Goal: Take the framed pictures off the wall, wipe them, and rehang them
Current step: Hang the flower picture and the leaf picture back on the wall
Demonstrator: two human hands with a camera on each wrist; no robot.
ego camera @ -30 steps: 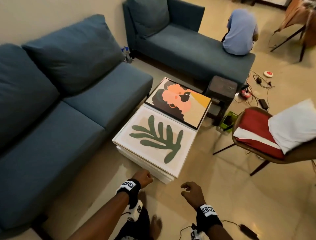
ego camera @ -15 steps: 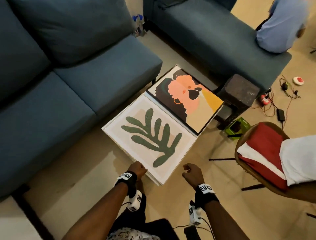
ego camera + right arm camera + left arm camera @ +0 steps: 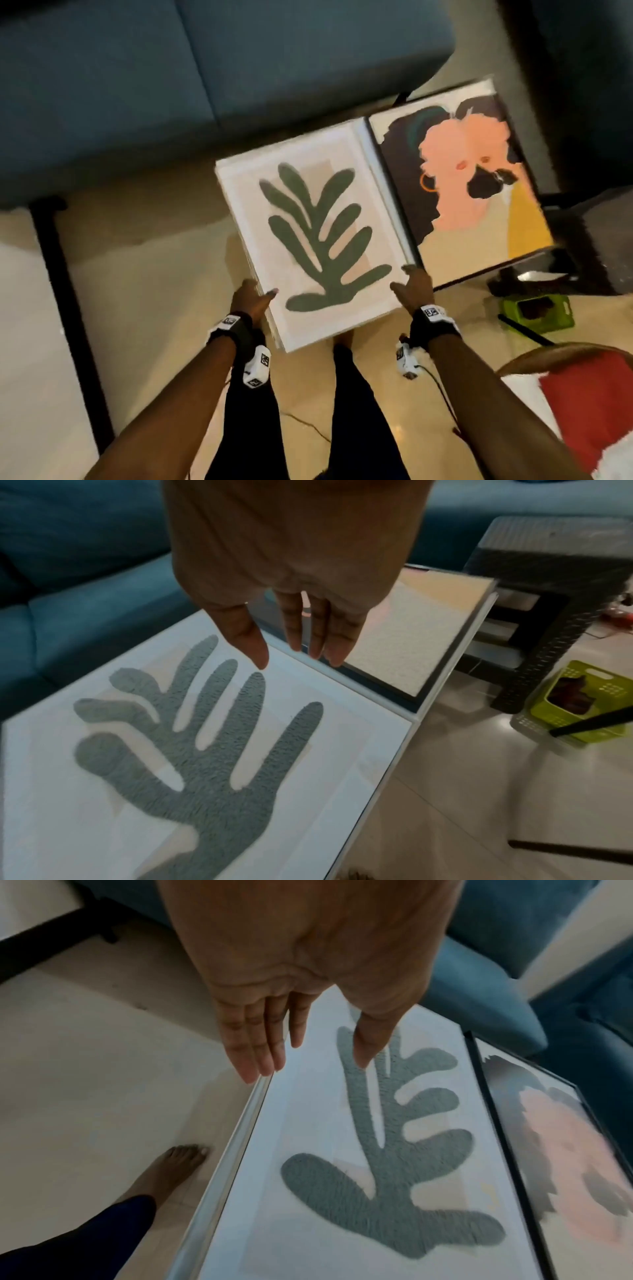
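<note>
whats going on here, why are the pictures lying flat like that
A person stands over two framed pictures lying flat side by side. The left hand and right hand, fingers straight, reach to opposite edges of the white-framed leaf picture, apparently about to lift it. The dark-framed portrait picture lies untouched beside it.

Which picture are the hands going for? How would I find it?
Find the blue sofa; two pictures lie side by side in front of it. It is the white-framed picture, between the left hand and right hand. Only it shows a green leaf.
</note>
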